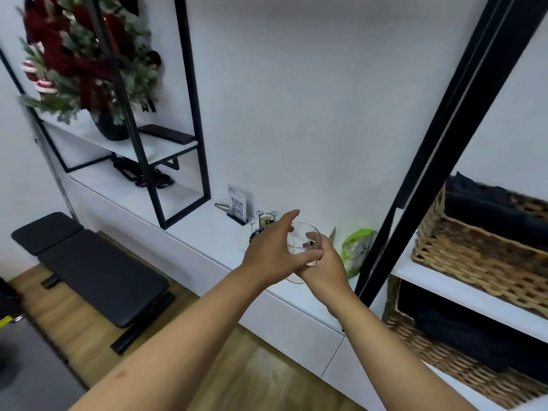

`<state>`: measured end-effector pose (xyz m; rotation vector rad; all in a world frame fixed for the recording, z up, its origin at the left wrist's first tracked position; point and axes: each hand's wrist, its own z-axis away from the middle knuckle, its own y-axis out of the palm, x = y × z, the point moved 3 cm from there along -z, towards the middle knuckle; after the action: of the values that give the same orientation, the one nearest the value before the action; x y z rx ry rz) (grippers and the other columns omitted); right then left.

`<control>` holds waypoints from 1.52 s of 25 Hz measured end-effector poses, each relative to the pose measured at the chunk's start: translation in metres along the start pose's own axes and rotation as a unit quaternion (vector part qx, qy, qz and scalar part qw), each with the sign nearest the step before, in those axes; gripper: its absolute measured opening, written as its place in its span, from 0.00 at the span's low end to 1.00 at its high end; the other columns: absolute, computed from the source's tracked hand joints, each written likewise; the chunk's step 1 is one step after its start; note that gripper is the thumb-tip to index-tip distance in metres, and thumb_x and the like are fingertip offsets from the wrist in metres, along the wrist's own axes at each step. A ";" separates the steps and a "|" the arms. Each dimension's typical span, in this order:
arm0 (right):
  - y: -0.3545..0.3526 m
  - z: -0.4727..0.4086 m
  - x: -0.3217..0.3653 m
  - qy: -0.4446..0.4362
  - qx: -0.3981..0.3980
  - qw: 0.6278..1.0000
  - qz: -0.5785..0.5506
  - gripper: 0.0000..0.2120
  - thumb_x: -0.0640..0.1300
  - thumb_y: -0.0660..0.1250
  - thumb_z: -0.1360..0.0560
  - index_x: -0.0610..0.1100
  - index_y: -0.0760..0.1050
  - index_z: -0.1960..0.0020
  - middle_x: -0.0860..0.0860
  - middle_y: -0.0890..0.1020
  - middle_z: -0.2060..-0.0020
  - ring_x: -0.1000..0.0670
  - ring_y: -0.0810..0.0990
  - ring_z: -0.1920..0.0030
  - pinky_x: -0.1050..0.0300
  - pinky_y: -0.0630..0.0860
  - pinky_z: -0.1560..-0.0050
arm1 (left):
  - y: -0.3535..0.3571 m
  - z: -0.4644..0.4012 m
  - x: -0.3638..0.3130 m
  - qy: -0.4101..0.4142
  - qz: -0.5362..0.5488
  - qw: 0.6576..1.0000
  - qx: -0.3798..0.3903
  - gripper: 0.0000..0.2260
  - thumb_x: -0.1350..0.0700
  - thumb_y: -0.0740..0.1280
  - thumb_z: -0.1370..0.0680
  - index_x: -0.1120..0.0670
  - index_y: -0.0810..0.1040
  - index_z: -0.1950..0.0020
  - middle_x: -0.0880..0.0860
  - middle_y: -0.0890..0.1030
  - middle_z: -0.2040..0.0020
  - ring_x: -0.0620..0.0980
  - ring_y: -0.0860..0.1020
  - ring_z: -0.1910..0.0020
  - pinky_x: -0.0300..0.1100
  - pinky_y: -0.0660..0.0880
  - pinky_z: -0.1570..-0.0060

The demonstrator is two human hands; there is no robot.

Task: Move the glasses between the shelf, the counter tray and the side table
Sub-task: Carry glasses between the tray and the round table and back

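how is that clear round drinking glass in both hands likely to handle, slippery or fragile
The clear round drinking glass looks rigid, thin-walled and empty, so probably light but breakable if dropped. Its smooth wall is likely slippery, which may be why the left hand and the right hand both hold it. Laid on its side on the white counter, it would probably roll.

A furnished guest room or small lodging interior: a long white surface (207, 235) runs along a plain wall, carrying a QR-code card stand (238, 206). Black metal-framed shelves (166, 149) hold a festive red-and-green floral arrangement (86, 60), wicker baskets (480, 247) store dark folded textiles, and a black padded bench (98, 271) stands on wood-look flooring (237, 381).
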<state>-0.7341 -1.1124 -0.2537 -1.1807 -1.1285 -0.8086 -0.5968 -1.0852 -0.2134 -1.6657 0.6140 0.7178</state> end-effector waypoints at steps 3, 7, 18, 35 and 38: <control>0.024 -0.042 -0.002 0.001 0.042 0.999 -0.021 0.27 0.36 0.78 0.28 0.63 0.72 0.45 0.70 0.82 0.53 0.74 0.78 0.52 0.76 0.73 0.56 | -0.013 -0.032 0.024 -0.026 0.017 0.999 -0.008 0.42 0.34 0.76 0.31 0.38 0.64 0.21 0.41 0.77 0.32 0.41 0.77 0.35 0.41 0.72 0.36; 0.054 -0.100 -0.021 0.007 0.094 0.994 -0.051 0.30 0.44 0.80 0.28 0.66 0.72 0.35 0.70 0.82 0.44 0.69 0.79 0.42 0.65 0.75 0.42 | -0.023 -0.082 0.071 -0.074 0.063 0.995 -0.002 0.40 0.35 0.77 0.31 0.38 0.66 0.23 0.38 0.77 0.41 0.44 0.82 0.43 0.42 0.75 0.40; 0.121 -0.253 -0.080 0.121 0.167 0.965 -0.164 0.32 0.48 0.80 0.27 0.63 0.72 0.28 0.54 0.80 0.33 0.53 0.84 0.39 0.45 0.83 0.40 | -0.031 -0.205 0.213 -0.280 0.341 0.896 -0.042 0.31 0.42 0.75 0.24 0.45 0.69 0.24 0.52 0.81 0.39 0.52 0.87 0.47 0.51 0.85 0.47; 0.171 -0.420 -0.118 0.081 -0.027 0.980 0.178 0.39 0.47 0.84 0.34 0.61 0.68 0.30 0.54 0.78 0.41 0.58 0.78 0.46 0.56 0.75 0.45 | 0.015 -0.345 0.410 -0.361 0.331 0.859 0.148 0.13 0.47 0.62 0.15 0.42 0.75 0.30 0.48 0.79 0.33 0.47 0.80 0.38 0.52 0.78 0.35; 0.186 -0.441 -0.143 0.067 -0.027 0.969 0.235 0.39 0.48 0.82 0.34 0.55 0.69 0.27 0.53 0.78 0.39 0.49 0.78 0.42 0.48 0.77 0.41 | 0.032 -0.357 0.433 -0.324 0.273 0.890 0.168 0.16 0.50 0.62 0.14 0.42 0.72 0.26 0.47 0.76 0.30 0.45 0.80 0.39 0.46 0.79 0.41</control>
<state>-0.4936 -1.5082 -0.4423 -1.3482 -0.6784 -0.5422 -0.2803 -1.4497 -0.5007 -0.8350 0.6695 1.4108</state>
